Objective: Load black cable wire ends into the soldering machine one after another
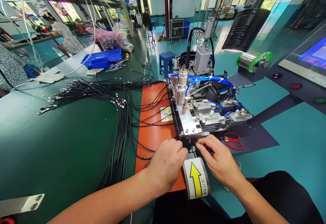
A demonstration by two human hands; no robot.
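Note:
At the front end of a metal machine with blue air hoses [203, 106], my two hands work close together. My left hand [168, 164] is closed, fingers curled by the machine's left front corner; whatever they grip is hidden. Thumb and forefinger of my right hand [217, 157] pinch at the machine's front edge, and what lies between them is too small to make out. Below and between the hands is a rounded metal cover with a yellow arrow label [196, 178]. Black cables [150, 125] run over an orange plate [152, 135] to the machine's left side.
A large bundle of black cables [122, 142] lies on the green table [76, 149]. Red-handled scissors [233, 140] rest right of the machine. A solder wire spool [254, 60] and a control panel [305, 67] stand at right. Blue bins [103, 59] sit further back; people are at left.

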